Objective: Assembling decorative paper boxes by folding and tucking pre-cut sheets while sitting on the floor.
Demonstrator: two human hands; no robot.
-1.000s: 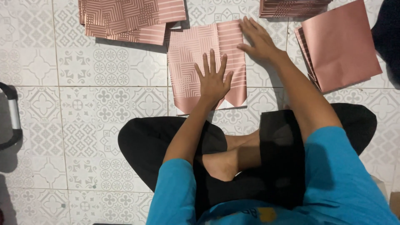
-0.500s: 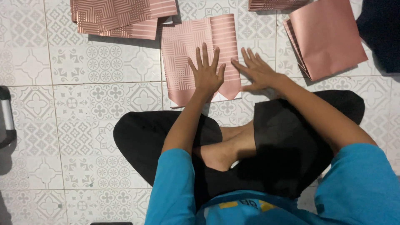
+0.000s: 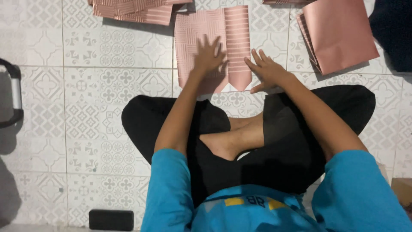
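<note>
Both hands have slid since a moment ago: the left hand (image 3: 209, 55) lies flat, fingers spread, farther up the pink patterned sheet (image 3: 213, 47) on the tiled floor (image 3: 107, 99) (slightly blurred), while the right hand (image 3: 268, 71), open, presses its lower right edge, apparently smoothing the fold.

folded paper sheet (image 3: 214, 38): rose-pink w/ geometric line blocks, flap w/ horiz stripes. stack top-left (image 3: 137, 10): same pink, striped. stack at right (image 3: 339, 36): plain pink. floor tiles (image 3: 86, 107): white/grey ornamental. shirt (image 3: 356, 193) bright blue, pants (image 3: 300, 141) black.
</note>
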